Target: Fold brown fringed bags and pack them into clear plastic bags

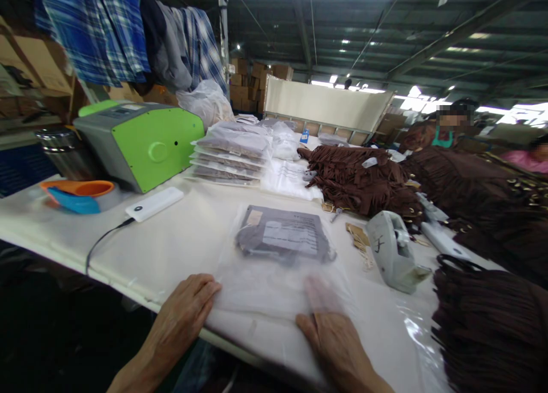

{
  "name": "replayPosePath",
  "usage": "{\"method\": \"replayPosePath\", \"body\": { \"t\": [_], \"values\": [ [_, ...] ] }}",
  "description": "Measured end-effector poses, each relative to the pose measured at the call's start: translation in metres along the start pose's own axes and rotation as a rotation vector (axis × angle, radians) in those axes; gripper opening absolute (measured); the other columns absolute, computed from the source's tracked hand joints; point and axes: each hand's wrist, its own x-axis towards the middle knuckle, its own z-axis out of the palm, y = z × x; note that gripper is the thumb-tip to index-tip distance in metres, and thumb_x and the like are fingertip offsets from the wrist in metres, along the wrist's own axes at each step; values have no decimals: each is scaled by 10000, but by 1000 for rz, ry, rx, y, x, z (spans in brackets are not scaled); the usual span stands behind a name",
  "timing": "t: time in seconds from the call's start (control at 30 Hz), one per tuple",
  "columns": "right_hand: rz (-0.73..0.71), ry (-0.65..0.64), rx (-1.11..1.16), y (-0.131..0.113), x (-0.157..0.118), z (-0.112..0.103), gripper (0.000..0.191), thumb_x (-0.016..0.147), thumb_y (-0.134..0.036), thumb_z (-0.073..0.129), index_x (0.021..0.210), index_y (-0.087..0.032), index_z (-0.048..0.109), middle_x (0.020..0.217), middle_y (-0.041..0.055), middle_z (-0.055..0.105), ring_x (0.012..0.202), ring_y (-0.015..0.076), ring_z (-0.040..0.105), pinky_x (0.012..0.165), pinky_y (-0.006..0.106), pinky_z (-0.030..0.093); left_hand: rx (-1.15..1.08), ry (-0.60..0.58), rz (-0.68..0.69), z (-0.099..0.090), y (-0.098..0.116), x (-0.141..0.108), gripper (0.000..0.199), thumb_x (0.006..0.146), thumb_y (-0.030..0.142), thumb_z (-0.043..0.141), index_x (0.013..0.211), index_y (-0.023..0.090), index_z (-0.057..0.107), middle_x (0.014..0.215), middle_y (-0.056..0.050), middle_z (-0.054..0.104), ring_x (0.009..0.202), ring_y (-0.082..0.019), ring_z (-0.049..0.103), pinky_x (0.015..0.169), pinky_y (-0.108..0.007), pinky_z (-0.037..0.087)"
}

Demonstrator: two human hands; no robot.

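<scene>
A clear, frosted plastic bag (261, 287) lies flat on the table in front of me, its open-looking edge toward me. Inside its far half is a folded dark item (280, 233) with a pale tag, seen through printed plastic; its exact kind is hidden. My left hand (190, 301) has its fingers pressed together at the bag's near left corner, pinching the film. My right hand (329, 319) lies at the near right, fingers stretched out beneath or inside the film and blurred, thumb apart.
A green-and-grey machine (158, 144), a tape roll (81, 193) and a white power bank (154, 204) stand left. Packed bags (231, 153) are stacked behind. Brown fringed goods (363, 179), a tape dispenser (396, 250) and tags (358, 236) lie right. Another person (445, 127) is beyond.
</scene>
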Motion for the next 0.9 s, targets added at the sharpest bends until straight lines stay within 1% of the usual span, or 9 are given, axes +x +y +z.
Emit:
{"method": "replayPosePath", "body": {
  "t": [0.13,0.23,0.3,0.37,0.43,0.53,0.63,0.7,0.9],
  "values": [
    [-127,54,-149,15,-42,-29,439,899,-477,575,1221,-184,628,1139,134,711,970,302,706,767,384,612,-3,-11,5,-7,-1,-7,220,980,173,386,1016,214,599,964,-45,619,890,-194,576,795,-323,445],
    [-261,-22,32,21,-48,-69,235,924,-390,581,1086,-252,680,1005,26,757,887,179,731,758,201,596,-27,-77,-7,-22,0,-3,207,970,181,406,927,212,606,904,-33,620,852,-193,574,771,-326,436],
    [-194,-38,163,22,-37,-91,159,948,-314,556,1027,-273,687,936,-15,757,847,123,727,756,136,574,-53,-103,-21,-32,5,12,189,967,210,439,868,206,600,875,-30,617,847,-194,571,777,-333,435],
    [-57,15,221,24,-13,-101,164,952,-283,547,1040,-263,683,962,-1,745,875,127,716,785,163,576,-79,-76,-24,-35,14,37,172,968,239,463,879,200,604,893,-38,625,876,-203,573,794,-347,441],
    [-6,82,261,26,18,-93,186,954,-262,532,1068,-249,679,1024,27,730,944,156,698,846,238,575,-119,-37,15,-25,26,68,153,969,240,470,980,198,616,986,-55,643,960,-216,579,842,-367,455],
    [-146,71,371,28,61,-60,222,964,-226,500,1105,-218,671,1059,62,718,987,176,674,880,302,564,-218,-100,165,10,38,102,225,948,182,484,1137,200,605,1157,-75,638,1124,-222,559,957,-382,458],
    [-349,-24,431,33,80,-24,247,970,-191,478,1141,-192,656,1078,88,710,999,180,656,886,328,555,-250,-188,287,49,35,107,280,947,145,469,1182,204,610,1229,-80,631,1198,-226,541,989,-385,462],
    [-426,-69,430,38,79,-8,262,972,-173,465,1165,-186,642,1114,100,701,1034,190,638,902,355,540,-238,-219,321,64,29,98,302,972,157,441,1223,214,599,1314,-84,593,1279,-242,485,1021,-414,441],
    [-420,-140,378,44,71,-1,294,990,-193,427,1220,-182,610,1213,122,660,1112,202,601,948,396,500,-192,-252,320,59,30,88,242,979,189,455,1136,218,637,1289,-71,602,1273,-256,472,1017,-439,419]
  ]
}}
